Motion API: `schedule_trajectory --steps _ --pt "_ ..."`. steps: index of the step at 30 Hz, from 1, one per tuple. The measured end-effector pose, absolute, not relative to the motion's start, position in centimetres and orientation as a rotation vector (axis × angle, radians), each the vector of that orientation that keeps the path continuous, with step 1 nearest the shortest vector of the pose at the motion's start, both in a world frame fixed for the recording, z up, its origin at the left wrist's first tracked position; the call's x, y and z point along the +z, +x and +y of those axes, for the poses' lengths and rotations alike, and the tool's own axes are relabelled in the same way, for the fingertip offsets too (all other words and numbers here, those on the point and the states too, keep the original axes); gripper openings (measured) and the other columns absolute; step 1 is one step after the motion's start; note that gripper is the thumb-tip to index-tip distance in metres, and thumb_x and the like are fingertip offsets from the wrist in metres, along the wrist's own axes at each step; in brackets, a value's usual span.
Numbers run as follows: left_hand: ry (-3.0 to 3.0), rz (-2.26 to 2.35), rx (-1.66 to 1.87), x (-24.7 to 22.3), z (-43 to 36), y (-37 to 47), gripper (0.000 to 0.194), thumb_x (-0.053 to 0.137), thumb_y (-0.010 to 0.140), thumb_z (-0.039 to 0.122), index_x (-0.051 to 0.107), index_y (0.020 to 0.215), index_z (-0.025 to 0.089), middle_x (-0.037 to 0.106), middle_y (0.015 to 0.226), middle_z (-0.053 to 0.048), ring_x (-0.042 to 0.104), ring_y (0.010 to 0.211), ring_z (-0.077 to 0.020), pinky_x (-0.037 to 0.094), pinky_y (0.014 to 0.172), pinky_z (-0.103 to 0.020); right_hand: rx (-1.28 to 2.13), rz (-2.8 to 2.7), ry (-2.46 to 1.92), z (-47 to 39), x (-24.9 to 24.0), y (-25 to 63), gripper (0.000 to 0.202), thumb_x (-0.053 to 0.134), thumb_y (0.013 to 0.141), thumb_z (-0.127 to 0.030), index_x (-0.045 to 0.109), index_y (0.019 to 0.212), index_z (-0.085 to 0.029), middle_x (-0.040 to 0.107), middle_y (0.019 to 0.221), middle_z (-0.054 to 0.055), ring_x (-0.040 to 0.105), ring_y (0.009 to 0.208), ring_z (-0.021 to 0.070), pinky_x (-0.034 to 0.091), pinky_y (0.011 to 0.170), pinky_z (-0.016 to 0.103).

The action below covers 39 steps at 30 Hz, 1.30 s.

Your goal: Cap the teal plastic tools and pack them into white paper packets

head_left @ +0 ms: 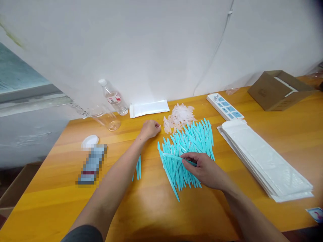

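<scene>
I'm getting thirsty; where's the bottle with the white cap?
In the head view, the bottle is at left rear, near the wall, just left of the flat white packet.

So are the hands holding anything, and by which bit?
The right hand pinches a teal stick partway along, between thumb and fingers. Whether the left hand holds anything can't be told.

Stacked pouches (264, 158) and a carton (271, 90) suggest a packing workspace.
</scene>
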<state>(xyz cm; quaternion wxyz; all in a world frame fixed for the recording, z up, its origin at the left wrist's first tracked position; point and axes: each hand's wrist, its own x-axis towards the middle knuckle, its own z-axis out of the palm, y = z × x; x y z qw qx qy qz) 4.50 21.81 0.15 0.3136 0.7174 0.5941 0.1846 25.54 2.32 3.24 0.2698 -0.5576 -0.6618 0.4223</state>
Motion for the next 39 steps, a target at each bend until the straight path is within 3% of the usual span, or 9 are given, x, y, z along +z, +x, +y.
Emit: schedule_trajectory --steps 2,4,7,12,18,26,34,39 --pt "1.830 1.526 0.477 0.4 21.4 3.9 0.016 0.072 0.072 0.029 0.073 0.073 0.013 0.071 0.069 -0.008 0.065 0.069 -0.0197 0.048 0.068 -0.029 1.116 -1.791 -1.498 2.5 3.3 25.3 0.028 0.051 0.091 -0.033 0.072 0.100 -0.018 0.071 0.078 0.000 0.062 0.068 0.0151 0.047 0.061 0.025" --pt "1.767 1.465 0.496 1.0 20.0 2.7 0.025 0.070 0.077 0.033 0.073 0.089 0.012 0.072 0.073 -0.007 0.065 0.065 -0.0164 0.050 0.066 -0.028 1.108 -1.798 -1.490 2.7 3.4 25.1 0.027 0.051 0.091 -0.032 0.073 0.099 -0.018 0.073 0.081 0.001 0.064 0.072 0.0157 0.048 0.064 0.026" --pt "1.457 1.296 0.688 2.2 16.1 0.6 0.039 0.070 0.080 0.039 0.067 0.109 0.012 0.074 0.085 -0.007 0.067 0.070 -0.0133 0.054 0.071 -0.026 1.100 -1.820 -1.476 2.9 3.9 24.8 0.026 0.052 0.091 -0.031 0.073 0.100 -0.019 0.073 0.081 0.000 0.065 0.071 0.0153 0.048 0.063 0.025" --pt "0.840 1.208 0.960 2.6 6.8 -1.6 0.033 0.082 0.071 0.035 0.064 0.087 0.014 0.076 0.091 -0.009 0.071 0.074 -0.0130 0.057 0.072 -0.024 1.039 -1.926 -1.386 2.4 4.6 23.9 0.025 0.053 0.092 -0.031 0.074 0.100 -0.020 0.074 0.084 0.001 0.065 0.073 0.0151 0.048 0.066 0.025" --pt "0.707 1.258 1.093 2.7 -0.2 -1.9 0.035 0.083 0.070 0.038 0.065 0.090 0.014 0.078 0.090 -0.008 0.072 0.076 -0.0148 0.058 0.071 -0.024 1.013 -2.056 -1.292 1.0 5.3 22.8 0.024 0.052 0.094 -0.030 0.073 0.094 -0.021 0.071 0.079 0.001 0.060 0.067 0.0133 0.043 0.062 0.024" --pt "0.858 1.305 1.070 3.1 -2.0 -2.5 0.034 0.080 0.073 0.041 0.067 0.090 0.015 0.077 0.087 -0.008 0.072 0.080 -0.0171 0.057 0.070 -0.026 0.994 -2.125 -1.260 -0.4 6.0 22.2 0.027 0.049 0.095 -0.032 0.073 0.093 -0.021 0.068 0.076 0.001 0.057 0.065 0.0127 0.039 0.058 0.023" --pt "0.902 1.250 0.981 3.2 -2.7 -1.3 0.033 0.081 0.072 0.041 0.067 0.087 0.015 0.074 0.073 -0.005 0.070 0.071 -0.0146 0.056 0.065 -0.023 1.047 -2.140 -1.219 -1.0 6.2 21.6 0.024 0.050 0.095 -0.029 0.072 0.091 -0.021 0.065 0.072 -0.002 0.053 0.062 0.0113 0.038 0.058 0.022" --pt "0.675 1.237 1.189 1.7 -3.5 1.1 0.040 0.079 0.073 0.044 0.068 0.101 0.017 0.075 0.084 -0.004 0.069 0.075 -0.0138 0.056 0.072 -0.024 1.057 -1.932 -1.268 -1.9 4.5 18.6 0.025 0.047 0.097 -0.030 0.068 0.092 -0.020 0.069 0.077 0.000 0.059 0.068 0.0135 0.042 0.062 0.023"
